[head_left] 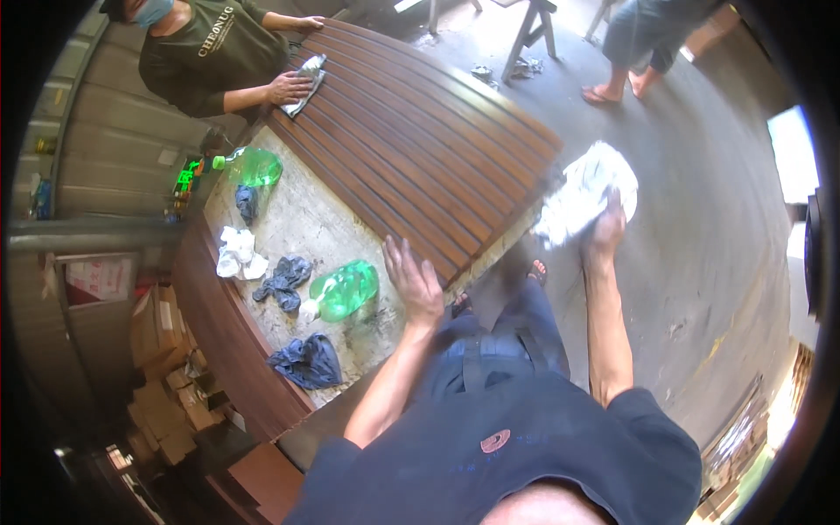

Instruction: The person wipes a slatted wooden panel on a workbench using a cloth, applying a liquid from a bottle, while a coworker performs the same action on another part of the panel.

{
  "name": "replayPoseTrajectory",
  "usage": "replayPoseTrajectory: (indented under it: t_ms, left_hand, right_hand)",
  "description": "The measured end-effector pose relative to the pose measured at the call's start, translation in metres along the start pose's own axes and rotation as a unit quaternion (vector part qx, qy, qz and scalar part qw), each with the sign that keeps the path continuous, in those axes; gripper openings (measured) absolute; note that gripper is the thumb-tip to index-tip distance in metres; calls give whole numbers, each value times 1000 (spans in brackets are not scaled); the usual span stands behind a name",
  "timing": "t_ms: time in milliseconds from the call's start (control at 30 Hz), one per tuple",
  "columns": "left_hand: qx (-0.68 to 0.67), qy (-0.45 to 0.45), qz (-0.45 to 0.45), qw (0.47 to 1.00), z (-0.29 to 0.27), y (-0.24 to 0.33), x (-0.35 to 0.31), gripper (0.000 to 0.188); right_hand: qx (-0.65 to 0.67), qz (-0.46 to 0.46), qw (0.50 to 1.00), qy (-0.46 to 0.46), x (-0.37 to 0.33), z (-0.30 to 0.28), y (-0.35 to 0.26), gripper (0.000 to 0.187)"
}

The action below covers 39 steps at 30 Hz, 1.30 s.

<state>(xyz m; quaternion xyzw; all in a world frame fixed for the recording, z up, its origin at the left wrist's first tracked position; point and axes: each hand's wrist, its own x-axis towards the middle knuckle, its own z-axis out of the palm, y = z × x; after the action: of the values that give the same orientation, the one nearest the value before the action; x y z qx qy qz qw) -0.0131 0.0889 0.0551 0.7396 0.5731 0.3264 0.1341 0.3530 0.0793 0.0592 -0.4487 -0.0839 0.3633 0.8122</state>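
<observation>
The left hand [416, 287], fingers slightly apart, lies at the edge of the brown slatted board [411, 131] on the table [302, 223]. The right hand [605, 231] has its fingers clamped on a white cloth [584, 188]. Pale lettering [217, 33] crosses a co-worker's green shirt [184, 70]; a pinkish logo [495, 440] marks the wearer's dark shirt [569, 446].

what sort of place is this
Probably a workshop or small factory: a grooved brown panel lies on a pale work surface, cardboard boxes are piled nearby, and a trestle stands beyond.

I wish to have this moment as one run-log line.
left hand: at corner of brown panel | right hand: holding white cloth | green bottles: two, lying
</observation>
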Motion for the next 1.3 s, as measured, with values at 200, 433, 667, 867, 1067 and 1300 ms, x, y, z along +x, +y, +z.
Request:
replayPoseTrajectory:
  t_ms: [200, 433, 667, 867, 1067, 1300]
  left_hand:
    - [-32, -50, 29, 998, 22, -38, 21, 61]
    - [-32, -54, 34, 997, 13, -61, 10, 62]
    - [-92, -17, 51, 994, 2, -61, 7, 60]
    - [-104, -70, -52, 991, 0, -61, -9, 56]
    - [-168, -52, -40, 984, 47, -99, -33, 58]
    - [-138, -15, 47, 989, 14, -98, -55, 43]
  right_hand:
    - [-415, -262, 871, -15, 61, 23, 138, 29]
    - [-383, -69, 912, -129, -189, 127, 161, 42]
    - [6, 265, 964, -37, -176, 56, 72, 48]
    - [125, 284, 948, -73, -216, -21, -3, 71]
    - [123, 261, 956, 51, -246, -83, 42, 69]
    - [193, 289, 938, -10, -239, -91, 26, 48]
